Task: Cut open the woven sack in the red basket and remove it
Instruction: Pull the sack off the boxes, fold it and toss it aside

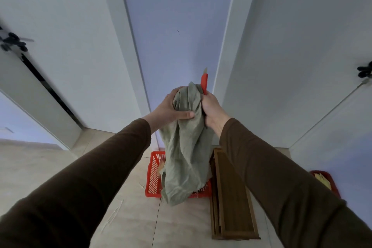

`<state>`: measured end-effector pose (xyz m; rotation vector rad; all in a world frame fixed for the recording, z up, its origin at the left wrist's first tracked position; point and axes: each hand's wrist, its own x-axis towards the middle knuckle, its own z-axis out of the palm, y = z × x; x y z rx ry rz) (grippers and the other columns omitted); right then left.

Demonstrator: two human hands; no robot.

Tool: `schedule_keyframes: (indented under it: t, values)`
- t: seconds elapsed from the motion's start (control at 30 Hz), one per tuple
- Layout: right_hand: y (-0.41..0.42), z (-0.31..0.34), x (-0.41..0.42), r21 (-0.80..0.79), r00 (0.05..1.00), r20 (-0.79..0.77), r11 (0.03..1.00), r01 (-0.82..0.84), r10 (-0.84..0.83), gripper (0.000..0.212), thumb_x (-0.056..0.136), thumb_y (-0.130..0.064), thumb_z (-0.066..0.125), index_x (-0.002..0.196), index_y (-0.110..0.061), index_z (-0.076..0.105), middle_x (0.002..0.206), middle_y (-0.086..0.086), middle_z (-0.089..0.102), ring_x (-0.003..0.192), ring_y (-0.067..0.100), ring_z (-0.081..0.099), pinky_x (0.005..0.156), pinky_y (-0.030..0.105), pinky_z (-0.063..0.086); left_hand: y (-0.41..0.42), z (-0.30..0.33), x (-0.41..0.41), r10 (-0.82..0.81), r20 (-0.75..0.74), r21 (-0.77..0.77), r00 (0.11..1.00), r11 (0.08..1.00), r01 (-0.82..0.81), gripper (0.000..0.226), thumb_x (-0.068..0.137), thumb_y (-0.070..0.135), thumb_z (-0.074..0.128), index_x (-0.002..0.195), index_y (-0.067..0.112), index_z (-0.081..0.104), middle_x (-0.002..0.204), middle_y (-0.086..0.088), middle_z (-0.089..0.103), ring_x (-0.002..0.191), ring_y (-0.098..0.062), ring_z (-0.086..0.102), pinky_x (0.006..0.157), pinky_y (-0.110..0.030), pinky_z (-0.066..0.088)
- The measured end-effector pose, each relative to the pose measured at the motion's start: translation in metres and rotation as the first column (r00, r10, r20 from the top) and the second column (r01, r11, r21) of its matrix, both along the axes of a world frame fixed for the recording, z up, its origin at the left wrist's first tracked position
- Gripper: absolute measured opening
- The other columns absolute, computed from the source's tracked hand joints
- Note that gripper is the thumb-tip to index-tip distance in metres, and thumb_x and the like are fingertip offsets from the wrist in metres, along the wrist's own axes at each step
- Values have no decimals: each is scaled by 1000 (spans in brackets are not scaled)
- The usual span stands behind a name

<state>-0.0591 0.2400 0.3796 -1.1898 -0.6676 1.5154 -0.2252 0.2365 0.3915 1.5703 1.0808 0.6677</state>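
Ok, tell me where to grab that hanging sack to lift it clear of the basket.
Grip the bunched top of the sack, from either side, as the left hand and right hand do now. The gathered neck gives a firm hold; the loose lower end drapes over the red basket.

sack (185, 153): matt woven cloth | basket (153, 175): red plastic | floor (181, 225): glossy tile
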Motion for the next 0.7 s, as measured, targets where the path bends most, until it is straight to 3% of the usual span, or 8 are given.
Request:
schedule_keyframes:
  t: [0.13,0.23,0.27,0.37,0.47,0.53,0.6,0.7]
  values:
    - [1,6,-1,-66,997,21,996,-67,68,28,100,-41,67,109,-15,74,92,12,82,77,24,80,65,36,64,1,-10,-6,130,67,-31,989,991,-129,62,79,16,91,133,19,61,121,-3,75,110,-18,74,94,-32,61]
    - [-1,2,7,9,970,205,991,-135,130,37,93,-52,73,113,-20,69,92,2,75,66,11,73,55,26,55,8,-12,-10,222,95,-59,970,974,-217,42,83,19,89,121,13,73,111,-3,81,99,-16,79,92,-34,63]
    - [-3,-1,10,43,948,286,987,-158,139,45,89,-54,77,119,-23,64,102,0,72,75,9,71,58,25,53,10,-13,-13,247,89,-66,965,968,-242,37,83,21,89,117,14,75,107,-1,82,95,-14,79,90,-32,64]
    - [-10,-13,16,118,916,356,964,-240,185,80,77,-52,88,143,-35,48,145,-6,59,127,14,61,103,36,52,14,-12,-17,274,62,-68,960,960,-270,30,81,30,90,106,18,79,96,3,83,88,-11,80,76,-24,63]
    - [-18,-22,13,149,916,267,926,-347,300,71,75,-41,92,137,-37,59,131,-3,74,123,18,69,106,36,55,15,-9,-14,323,89,-118,942,943,-312,26,79,37,91,95,19,80,86,4,83,80,-12,80,62,-19,61]
    - [-22,-28,9,151,928,216,928,-340,304,63,80,-32,91,135,-33,62,125,2,77,117,23,73,97,37,59,15,-6,-10,369,148,-201,918,920,-338,35,77,43,91,96,15,81,89,-1,83,84,-18,81,65,-25,63]
    - [-24,-33,6,137,944,184,944,-301,274,59,82,-29,89,135,-29,63,122,4,78,112,24,75,89,34,62,15,-4,-6,389,215,-276,896,904,-327,46,78,45,89,106,10,81,100,-8,83,94,-25,81,81,-37,66]
    - [-23,-33,1,121,980,102,975,-184,172,56,85,-27,87,135,-17,63,120,10,78,109,29,75,90,39,62,13,-2,2,376,237,-297,896,906,-302,50,85,47,82,114,7,78,107,-11,81,101,-27,79,94,-43,62]
